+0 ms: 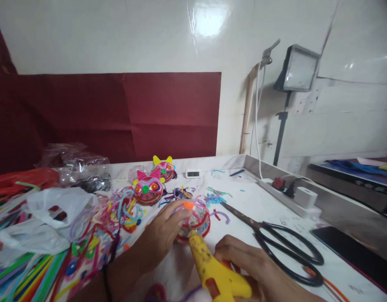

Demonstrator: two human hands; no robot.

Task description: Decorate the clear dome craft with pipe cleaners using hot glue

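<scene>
My left hand (163, 233) grips a small round clear ornament (196, 218) wrapped in red, pink and orange pipe cleaners, resting on the white table (269, 201). My right hand (247, 262) is closed round a yellow glue gun (217, 272). The gun's nozzle touches the ornament's near side. Two similar decorated pieces, one pink-eared (148, 188) and one yellow-eared (163, 167), sit just behind.
Large black scissors (275, 239) lie right of my hands. Loose pipe cleaners (39, 268) and plastic bags (45, 222) cover the left. A small digital clock (192, 173), a power strip (291, 195), a dark phone (354, 251) and a lamp stand (294, 75) are on the right.
</scene>
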